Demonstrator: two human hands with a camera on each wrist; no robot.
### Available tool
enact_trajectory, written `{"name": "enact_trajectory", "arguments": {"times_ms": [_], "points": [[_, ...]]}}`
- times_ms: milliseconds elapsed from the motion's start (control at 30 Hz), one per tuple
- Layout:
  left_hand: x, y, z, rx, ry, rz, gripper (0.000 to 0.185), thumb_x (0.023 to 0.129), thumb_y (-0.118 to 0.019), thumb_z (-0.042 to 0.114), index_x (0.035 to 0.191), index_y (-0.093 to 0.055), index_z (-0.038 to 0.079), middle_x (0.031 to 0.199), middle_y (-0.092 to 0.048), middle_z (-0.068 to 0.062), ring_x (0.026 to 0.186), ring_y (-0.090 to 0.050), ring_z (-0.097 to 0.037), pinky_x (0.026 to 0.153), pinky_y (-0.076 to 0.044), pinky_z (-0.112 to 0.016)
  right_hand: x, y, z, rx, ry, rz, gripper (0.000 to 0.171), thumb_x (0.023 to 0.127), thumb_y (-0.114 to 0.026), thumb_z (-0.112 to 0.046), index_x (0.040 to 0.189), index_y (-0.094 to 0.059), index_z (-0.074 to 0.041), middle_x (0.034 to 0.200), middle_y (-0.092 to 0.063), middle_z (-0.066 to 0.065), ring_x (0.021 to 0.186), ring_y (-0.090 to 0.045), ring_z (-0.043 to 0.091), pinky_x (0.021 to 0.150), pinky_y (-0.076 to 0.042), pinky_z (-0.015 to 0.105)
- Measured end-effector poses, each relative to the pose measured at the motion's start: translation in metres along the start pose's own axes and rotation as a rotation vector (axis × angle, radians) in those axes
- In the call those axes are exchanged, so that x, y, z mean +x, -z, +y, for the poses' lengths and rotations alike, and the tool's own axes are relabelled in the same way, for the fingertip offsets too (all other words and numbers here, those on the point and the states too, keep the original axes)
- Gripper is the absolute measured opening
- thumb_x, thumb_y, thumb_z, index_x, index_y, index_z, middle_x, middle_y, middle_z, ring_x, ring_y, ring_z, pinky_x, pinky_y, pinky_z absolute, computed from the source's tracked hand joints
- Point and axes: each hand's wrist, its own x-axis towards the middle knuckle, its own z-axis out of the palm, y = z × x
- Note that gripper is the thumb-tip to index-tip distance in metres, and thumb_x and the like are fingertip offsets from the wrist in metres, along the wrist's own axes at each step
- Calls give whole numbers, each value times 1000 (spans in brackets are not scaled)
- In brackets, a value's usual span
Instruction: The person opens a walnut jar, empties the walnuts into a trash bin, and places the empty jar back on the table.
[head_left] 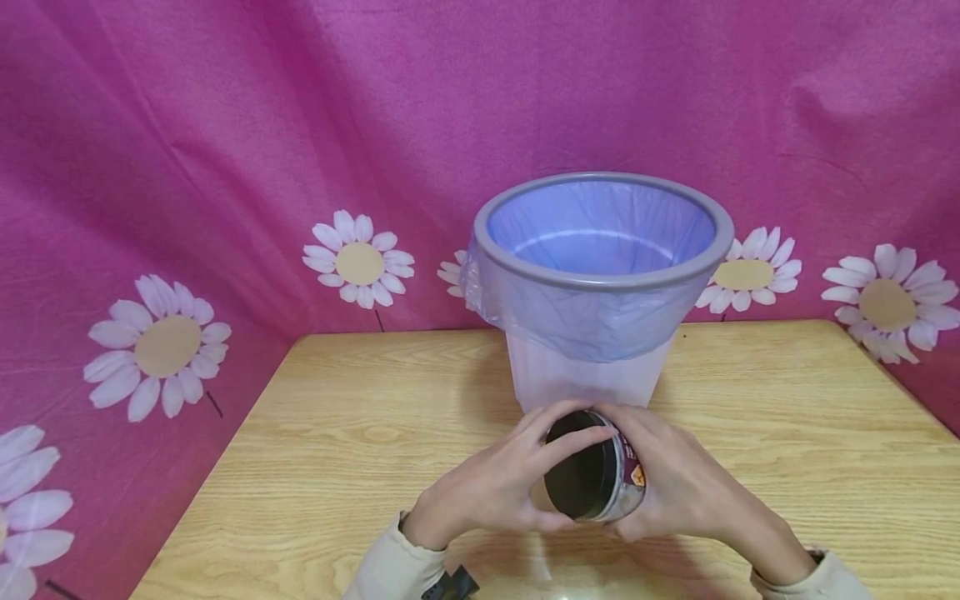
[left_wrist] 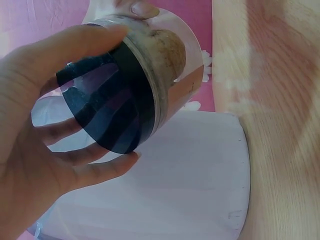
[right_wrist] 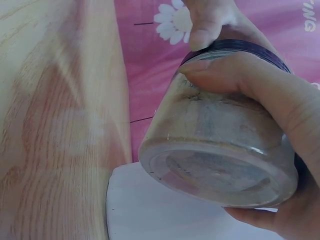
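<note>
Between both hands is a clear jar [right_wrist: 215, 120] with a dark, glossy screw lid [left_wrist: 110, 100], tilted on its side above the table. The lid faces left in the head view. My left hand [head_left: 502, 479] spans the lid, its thumb on one side and its fingers round the other. My right hand [head_left: 678, 471] grips the jar's body, where part of a printed label shows. Brownish powdery residue coats the inside of the jar, as the right wrist view shows. The jar's base points toward the right wrist camera.
Just behind the hands stands a white bin [head_left: 592, 383] with a grey rim [head_left: 603, 282] and a translucent blue liner bag [head_left: 600, 329] folded over it. Beneath is a light wooden table [head_left: 360, 433]. A pink cloth with daisies [head_left: 420, 100] hangs behind and at the sides.
</note>
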Motion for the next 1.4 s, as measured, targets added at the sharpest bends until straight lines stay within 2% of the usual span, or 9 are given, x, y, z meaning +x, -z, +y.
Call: {"name": "enact_trajectory", "arguments": {"times_ms": [300,567,1067,1400], "points": [[0,-1,0,-2,21,10,95,71,-84,38,147,-31,18,149,-28,-10,137,-31,-21,112,-28,-27,0,1,0,-16,25,17,112,33,-91,-35,133,-49,-9,118,-61,-1,102,-59,16,80,-54,41],[-1,-1,0,17,3,8,97,69,-86,33,147,-31,16,149,-26,-12,137,-31,-23,113,-26,-28,0,0,0,-14,17,11,113,32,-91,-35,134,-49,-10,119,-60,-1,103,-58,15,79,-54,40],[-1,-1,0,34,11,28,93,73,-83,40,147,-32,17,148,-29,-10,136,-33,-21,112,-27,-27,0,0,1,-27,16,6,110,32,-90,-35,132,-50,-9,117,-61,0,102,-58,16,79,-54,40],[0,-1,1,30,16,31,96,71,-84,42,147,-32,17,147,-30,-10,136,-32,-20,112,-26,-25,-1,1,0,-29,13,14,111,34,-91,-36,133,-49,-10,118,-60,-1,102,-58,15,79,-54,40]]}}
